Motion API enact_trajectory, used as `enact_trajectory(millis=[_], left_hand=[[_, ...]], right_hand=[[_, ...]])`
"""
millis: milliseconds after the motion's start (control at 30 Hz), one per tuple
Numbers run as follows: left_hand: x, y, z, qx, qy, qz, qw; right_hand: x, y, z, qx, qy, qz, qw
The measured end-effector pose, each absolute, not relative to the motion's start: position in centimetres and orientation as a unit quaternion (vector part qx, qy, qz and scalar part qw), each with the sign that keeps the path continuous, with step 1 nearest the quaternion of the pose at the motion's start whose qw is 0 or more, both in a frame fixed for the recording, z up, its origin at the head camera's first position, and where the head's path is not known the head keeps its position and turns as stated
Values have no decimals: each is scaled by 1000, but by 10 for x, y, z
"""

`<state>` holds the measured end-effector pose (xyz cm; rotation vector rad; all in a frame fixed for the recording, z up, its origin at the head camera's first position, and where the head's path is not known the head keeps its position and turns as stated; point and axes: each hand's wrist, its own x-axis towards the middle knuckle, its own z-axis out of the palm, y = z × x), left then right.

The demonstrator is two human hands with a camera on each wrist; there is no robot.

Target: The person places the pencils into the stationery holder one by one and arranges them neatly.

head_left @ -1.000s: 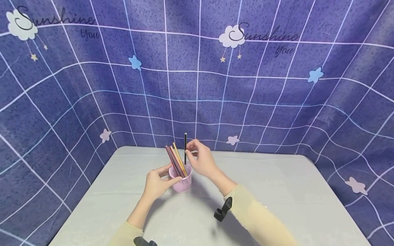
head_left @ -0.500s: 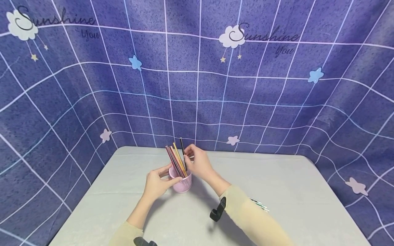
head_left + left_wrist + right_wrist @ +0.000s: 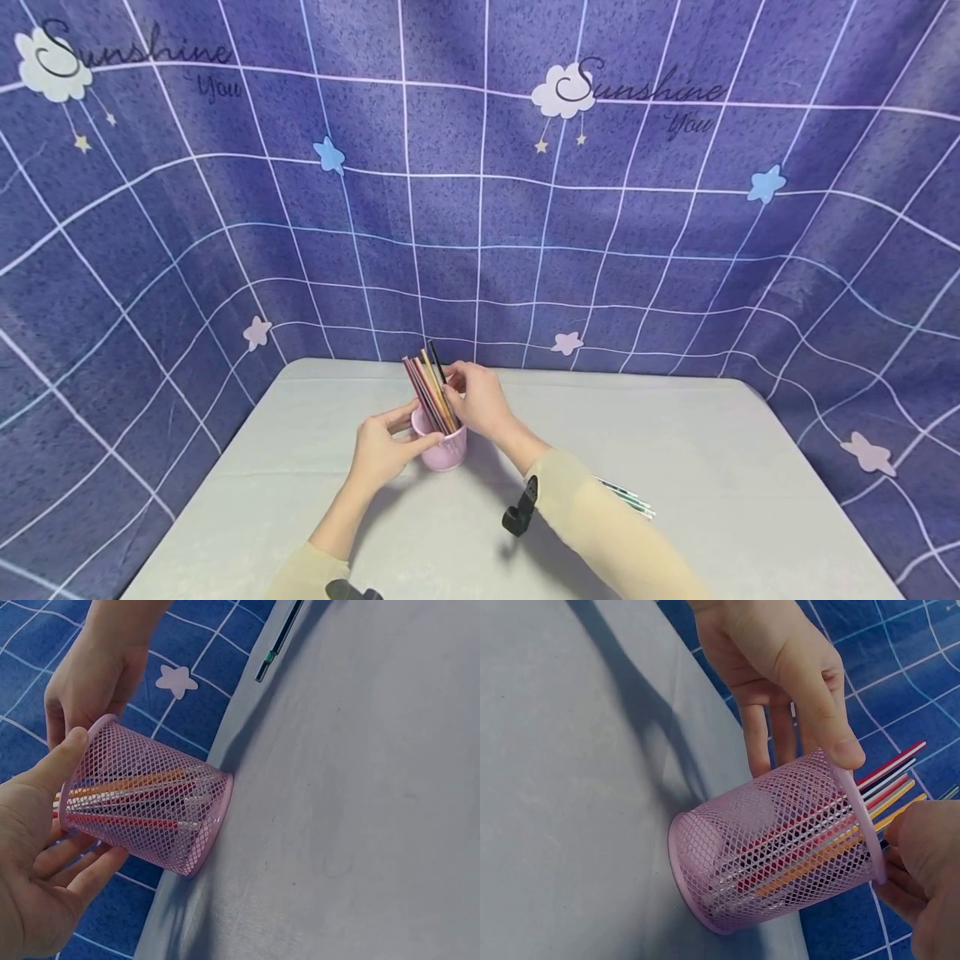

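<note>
A few green-and-white pencils (image 3: 628, 501) lie lower right, more exposed beside the right sleeve (image 3: 600, 517) than a second ago. At lower centre, the left hand (image 3: 382, 448) grips the pink mesh cup (image 3: 444, 455) around its rim; beyond, the right hand (image 3: 482, 402) narrowly pinches a black pencil (image 3: 436, 358), now lower and tilted left.

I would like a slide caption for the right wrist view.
Left hand holds a pink mesh cup of colored pencils, right hand at its open end.
</note>
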<state>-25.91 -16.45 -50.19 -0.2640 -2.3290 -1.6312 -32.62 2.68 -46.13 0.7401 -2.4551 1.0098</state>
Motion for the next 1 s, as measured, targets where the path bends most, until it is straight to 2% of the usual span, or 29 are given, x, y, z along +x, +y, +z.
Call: enact_trajectory(millis=[333,567,1000], left_hand=[[-258,-164,-501,-92,-807,-566,145],[-259,-165,-502,-94,-803,-570,144],[-258,-164,-501,-79,-808,-567,140]], right_hand=[[-328,24,-463,262,-880,356,173],[-323,28,-460,267,-877,355,182],[-313,86,-448,300,-870,315,233]])
